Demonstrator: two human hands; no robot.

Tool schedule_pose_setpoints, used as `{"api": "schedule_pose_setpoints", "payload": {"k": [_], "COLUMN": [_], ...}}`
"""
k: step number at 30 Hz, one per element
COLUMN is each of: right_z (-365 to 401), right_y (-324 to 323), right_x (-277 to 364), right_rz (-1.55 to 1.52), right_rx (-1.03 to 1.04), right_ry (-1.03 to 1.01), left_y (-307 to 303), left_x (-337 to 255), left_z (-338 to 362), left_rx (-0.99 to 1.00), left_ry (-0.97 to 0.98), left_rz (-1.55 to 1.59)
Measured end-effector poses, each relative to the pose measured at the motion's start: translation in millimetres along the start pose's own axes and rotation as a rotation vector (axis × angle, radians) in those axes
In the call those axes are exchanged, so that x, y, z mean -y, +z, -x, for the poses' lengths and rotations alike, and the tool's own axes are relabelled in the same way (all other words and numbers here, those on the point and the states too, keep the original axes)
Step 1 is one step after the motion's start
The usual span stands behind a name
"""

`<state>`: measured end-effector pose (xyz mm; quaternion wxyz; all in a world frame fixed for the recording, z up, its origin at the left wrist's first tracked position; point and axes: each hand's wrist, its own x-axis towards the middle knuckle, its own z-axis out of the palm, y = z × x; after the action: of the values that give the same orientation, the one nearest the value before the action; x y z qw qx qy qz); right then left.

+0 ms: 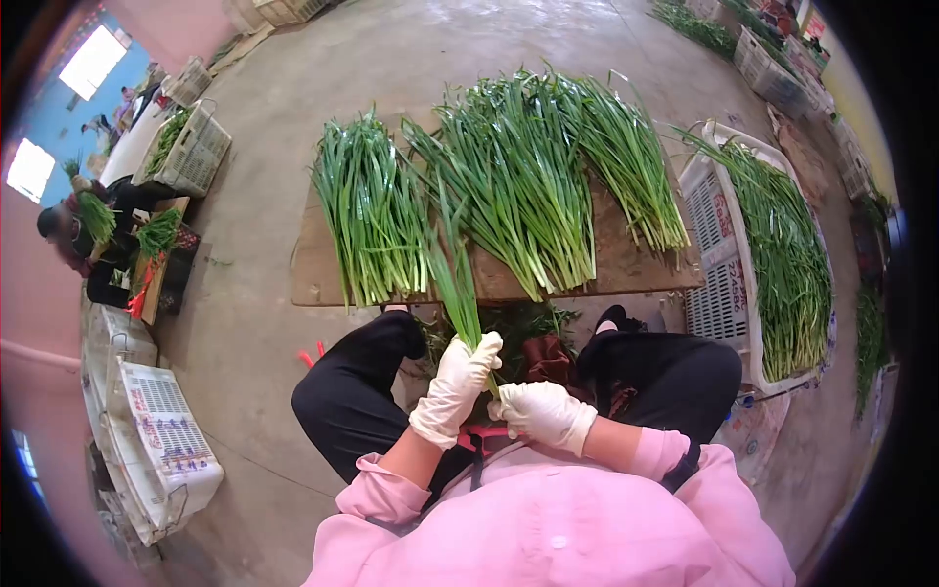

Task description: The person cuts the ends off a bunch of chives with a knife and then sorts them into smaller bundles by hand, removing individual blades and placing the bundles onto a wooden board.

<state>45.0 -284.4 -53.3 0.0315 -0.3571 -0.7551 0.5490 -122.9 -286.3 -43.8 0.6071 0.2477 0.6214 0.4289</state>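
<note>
My left hand point(459, 383), in a white glove, is closed round a small bunch of garlic chives point(456, 284), whose leaves point away from me. My right hand point(544, 410), gloved as well, pinches at the lower stem ends of this bunch, just below the left hand. Its fingertips are partly hidden. Beyond my hands stands a low wooden board point(318, 269) bearing a pile of chives at the left point(370, 210), a larger pile in the middle point(518, 186) and another pile at the right point(636, 176). Their pale stem ends face me.
A white plastic crate point(719, 264) heaped with chives point(782, 264) stands close on my right. At left are stacked white crates point(171, 440) and another filled crate point(201, 152). A co-worker point(93, 230) sits there holding greens. Chive scraps lie under the board between my knees.
</note>
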Motion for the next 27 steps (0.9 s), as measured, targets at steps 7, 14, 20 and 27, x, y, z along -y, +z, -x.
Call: {"api": "schedule_pose_setpoints", "payload": {"k": [7, 14, 20, 27], "right_z": [2, 1, 1, -5], "right_y": [-22, -50, -67, -72], "right_x": [-13, 3, -6, 4], "right_rz": [0.175, -0.113, -0.169, -0.548], "right_rx": [-0.177, -0.249, -0.291, -0.23], "right_ry": [-0.169, 0.02, 0.015, 0.22], "left_y": [-66, -164, -136, -148], "left_x": [-84, -84, -76, -112], "left_z": [-18, -155, -170, -114], "left_rx": [-0.293, -0.552, -0.547, -0.363], "left_ry": [0.45, 0.475, 0.478, 0.297], "left_rz": [-0.042, -0.777, -0.813, -0.443]}}
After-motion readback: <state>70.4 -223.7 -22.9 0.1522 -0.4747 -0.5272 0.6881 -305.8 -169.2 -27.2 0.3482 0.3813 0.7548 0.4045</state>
